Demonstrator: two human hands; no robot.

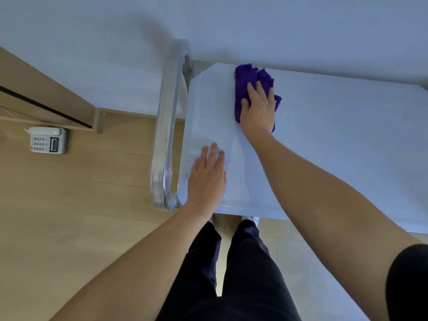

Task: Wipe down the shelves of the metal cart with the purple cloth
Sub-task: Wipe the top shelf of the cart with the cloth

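**Purple cloth pinned flat on cart top, both hands palm-down**

Purple cloth (245,82) lies bunched on the top shelf (335,140) of the metal cart (243,210). It sits near the shelf's far edge, toward its left end, close to the pale wall (115,42).

Right hand (258,110) lies on top of the cloth, palm down, fingers stretched fwd & close together. It presses the cloth onto the shelf rather than gripping it. Cloth shows past the fingertips, along the thumb side & by the little finger.

Left hand (207,179) rests flat on bare shelf near the front-left corner, palm down, fingers straight & slightly spread, holding nothing. The two hands are well apart, w/ the left one nearer the person.

Shelf surface is smooth, pale & lightly reflective. A tubular metal handle (166,126) runs along the cart's left end, just beside the left hand; it looks wrapped in clear film.

Below & left is a wood-look floor (69,193). A white desk telephone (48,140) w/ keypad sits on it, well left of the cart, next to a wooden door frame or skirting (can't tell which).

The person stands at the cart's front edge in dark trousers (243,274). A white shoe tip (251,218) pokes under that edge. A black short sleeve (410,281) covers the right upper arm; both forearms are bare.
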